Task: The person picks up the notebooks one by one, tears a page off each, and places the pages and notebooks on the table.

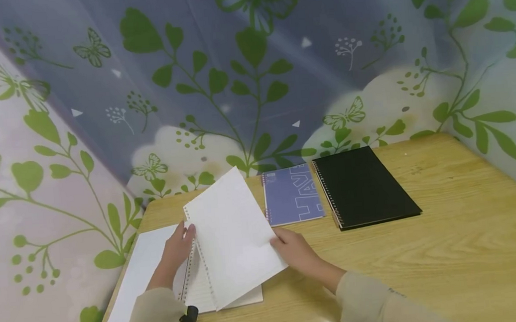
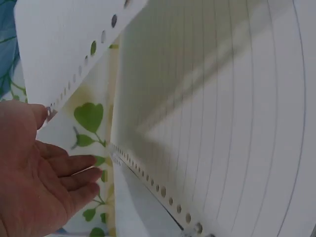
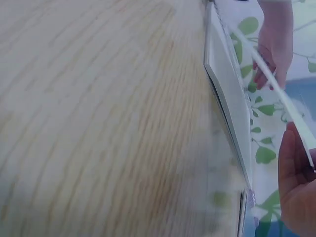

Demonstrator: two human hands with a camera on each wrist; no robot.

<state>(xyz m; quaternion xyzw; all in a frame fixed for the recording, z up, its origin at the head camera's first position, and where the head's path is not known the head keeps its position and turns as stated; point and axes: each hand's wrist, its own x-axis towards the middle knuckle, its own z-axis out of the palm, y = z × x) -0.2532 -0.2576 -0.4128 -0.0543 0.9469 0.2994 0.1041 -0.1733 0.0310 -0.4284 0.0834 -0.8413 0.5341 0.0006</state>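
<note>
Head view shows me the right hand (image 1: 298, 252) pinching the punched paper (image 1: 234, 242), the left hand (image 1: 176, 250) touching its edge, fingers apart; its holes are free above the open notebook (image 1: 252, 297), not yet laid down.

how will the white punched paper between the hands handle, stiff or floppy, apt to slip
The white punched paper is probably fairly stiff: its edge looks nearly straight in the right wrist view. It is likely light, being thin for its broad face. If stacked, it might fan apart, since no ring shows along its punched edge.
</note>
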